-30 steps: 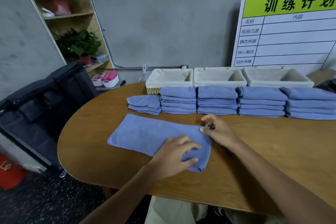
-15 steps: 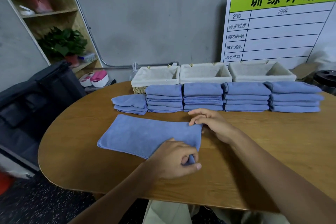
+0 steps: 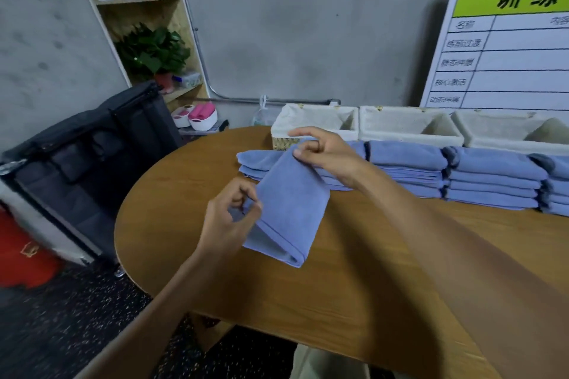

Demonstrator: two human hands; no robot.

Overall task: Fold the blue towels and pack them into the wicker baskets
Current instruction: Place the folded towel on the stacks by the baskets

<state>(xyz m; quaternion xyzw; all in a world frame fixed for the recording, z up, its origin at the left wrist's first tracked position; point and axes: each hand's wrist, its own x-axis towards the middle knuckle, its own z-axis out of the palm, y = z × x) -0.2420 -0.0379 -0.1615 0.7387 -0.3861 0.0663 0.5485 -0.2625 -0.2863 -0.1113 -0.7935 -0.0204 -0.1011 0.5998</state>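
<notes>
Our left hand (image 3: 229, 218) pinches the near left edge of the folded blue towel (image 3: 288, 212), lifted over the wooden table (image 3: 354, 286). Our right hand (image 3: 323, 154) pinches its far corner. Further right, folded towel stacks (image 3: 489, 175) line up before three wicker baskets (image 3: 409, 126).

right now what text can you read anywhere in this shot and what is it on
"训练" in large black characters on the green header of the white board, cut off at the frame edge.
"名称" in the board's first left cell.
Lower left cells: blurred, not reliably readable.
Red object on the floor: pale mark, unreadable.
</notes>
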